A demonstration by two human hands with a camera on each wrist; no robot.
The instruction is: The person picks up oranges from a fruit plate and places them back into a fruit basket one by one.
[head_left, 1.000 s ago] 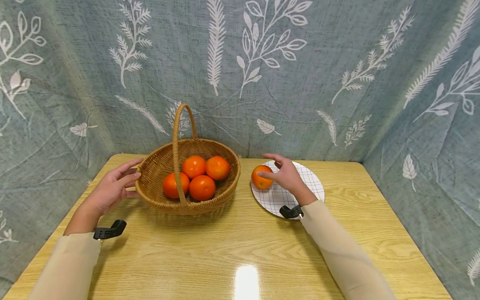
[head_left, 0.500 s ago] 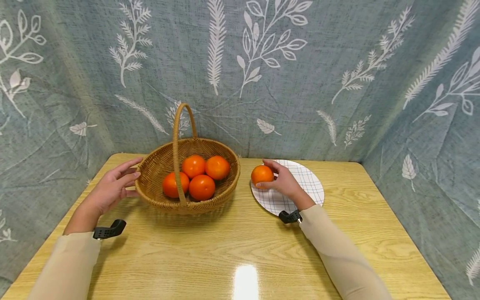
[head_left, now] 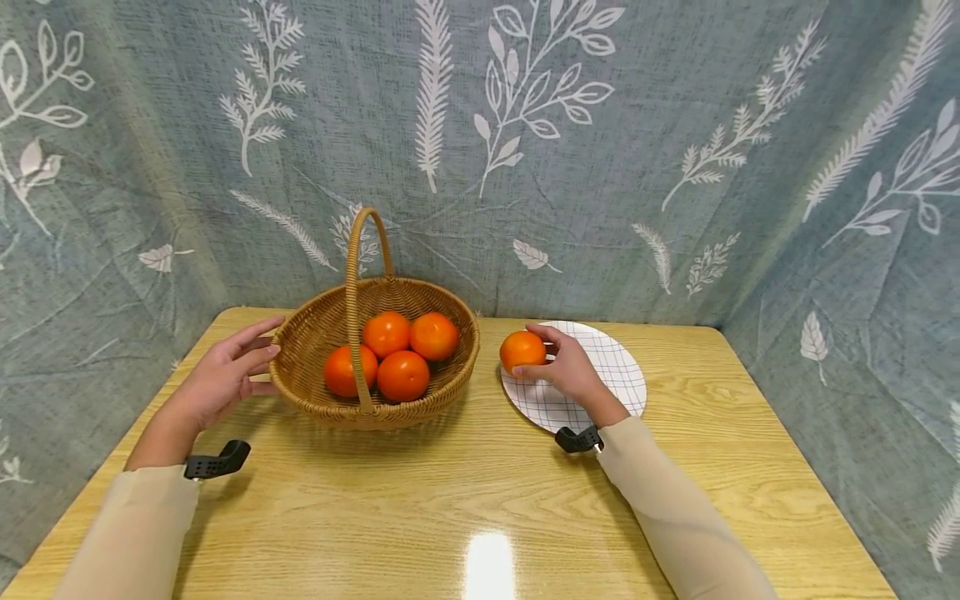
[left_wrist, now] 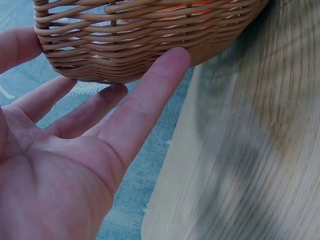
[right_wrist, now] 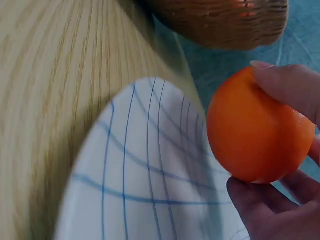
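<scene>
My right hand point(head_left: 568, 367) pinches an orange point(head_left: 522, 352) between thumb and fingers at the left rim of a round plate point(head_left: 615, 367). In the right wrist view the orange point(right_wrist: 257, 127) has the thumb on one side and fingertips on the other, close over the plate's blue-lined surface point(right_wrist: 145, 175). At the left, my left hand point(head_left: 225, 375) touches the outer side of a wicker basket point(head_left: 307, 350), its fingers fairly straight. The left wrist view has fingertips right at the basket's woven wall point(left_wrist: 125, 50), with the palm point(left_wrist: 55, 175) facing the camera.
Several round orange-red fruits point(head_left: 405, 375) lie in the basket, under its tall arched handle point(head_left: 352, 283). A wooden table point(head_left: 360, 517) bears both basket and plate. Patterned grey-blue cloth point(head_left: 450, 233) hangs behind and at both sides.
My right hand has closed its fingers around the orange on the plate, which has shifted very slightly left. My left hand and the basket have stayed in place.
</scene>
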